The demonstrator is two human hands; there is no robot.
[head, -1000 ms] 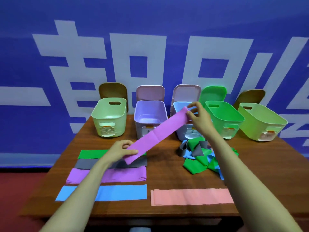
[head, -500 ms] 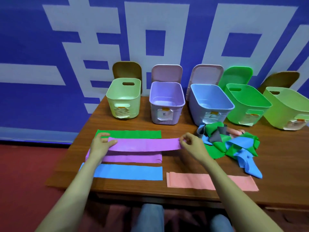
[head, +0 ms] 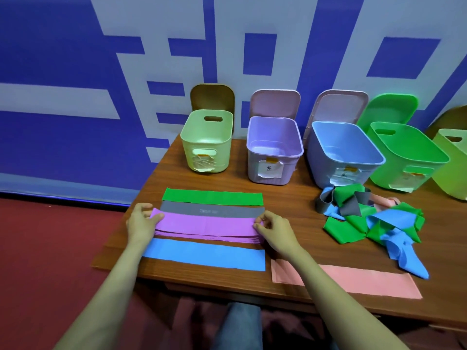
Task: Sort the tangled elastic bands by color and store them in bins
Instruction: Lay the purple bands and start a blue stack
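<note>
Bare worktop [head: 290, 195] runs as a lane between the back row of open bins [head: 274, 147] and the flat bands [head: 212, 198] in front. A second bare lane lies between the purple band [head: 207, 223] and the tangle [head: 374, 221]. The tangle lies against the blue bin [head: 341, 150], blocking its front. Narrow gaps part the bins.

Staged sorting station. Brown wooden worktop [head: 290, 198] against blue-and-white printed wall banner [head: 75, 59]; row of labelled plastic bins [head: 255, 165] beyond left hand [head: 142, 223] and right hand [head: 276, 229]; red floor [head: 50, 248].
</note>
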